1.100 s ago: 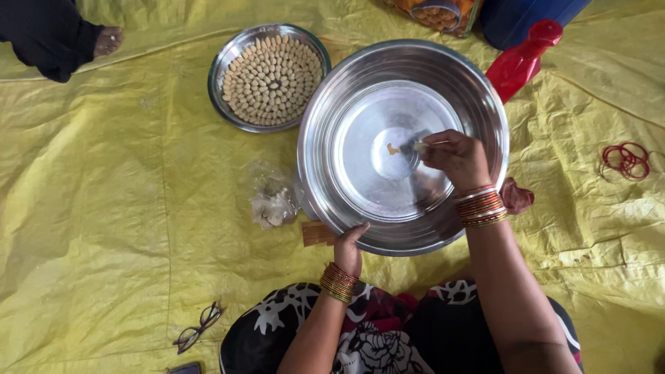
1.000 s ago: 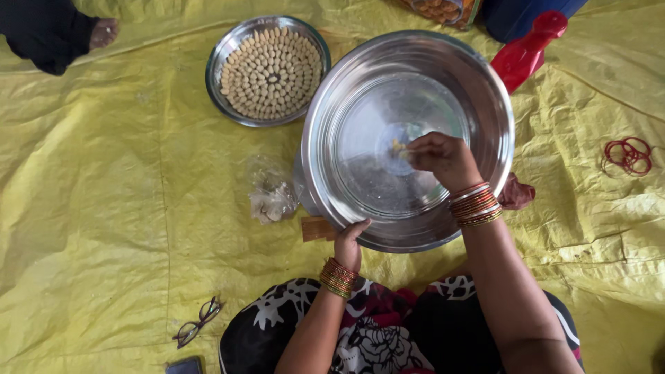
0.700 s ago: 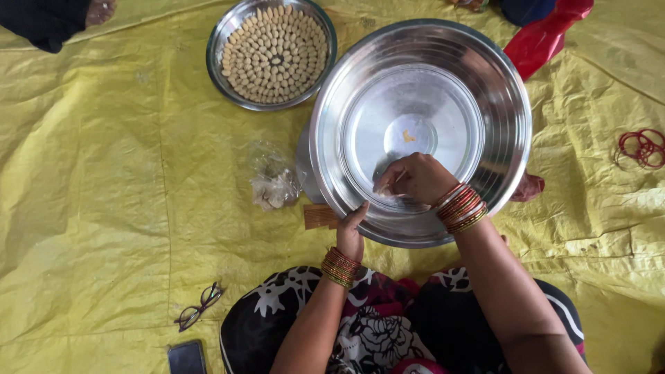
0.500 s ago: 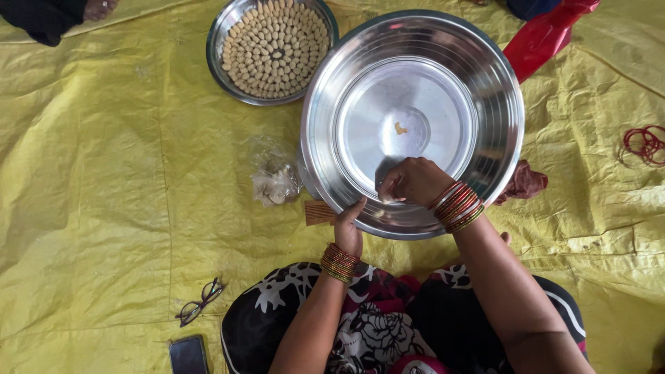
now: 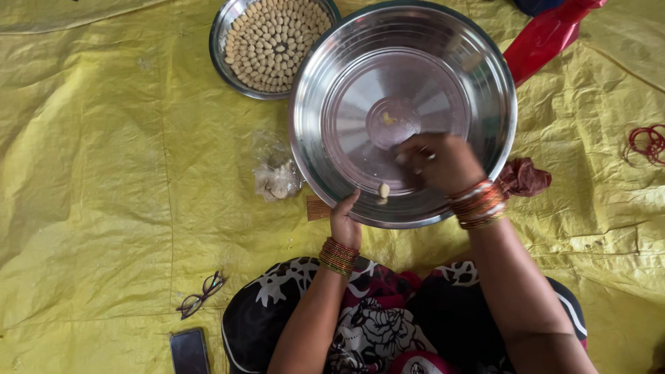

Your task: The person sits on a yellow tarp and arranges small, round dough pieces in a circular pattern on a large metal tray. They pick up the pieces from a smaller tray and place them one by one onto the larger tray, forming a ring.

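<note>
A large steel basin (image 5: 485, 76) sits tilted on the yellow sheet in front of me. My left hand (image 5: 344, 223) grips its near rim. My right hand (image 5: 440, 161) is inside the basin with fingers pinched on a small pale bit of dough. A small pale dough piece (image 5: 384, 189) lies on the basin's near inner wall, and a yellowish smear (image 5: 388, 119) marks the bottom. Bangles circle both wrists.
A smaller steel bowl (image 5: 225, 31) filled with several rows of pale dough pieces stands at the far left. A clear plastic bag (image 5: 277, 179) lies beside the basin. Red cloth (image 5: 547, 34), red bands (image 5: 648, 142), spectacles (image 5: 199, 296) and a phone (image 5: 189, 350) lie on the yellow sheet (image 5: 90, 173).
My right hand drew back from the basin's middle toward its near side, then moved right. A small dough piece now lies on the near inner wall. My left hand stayed on the rim.
</note>
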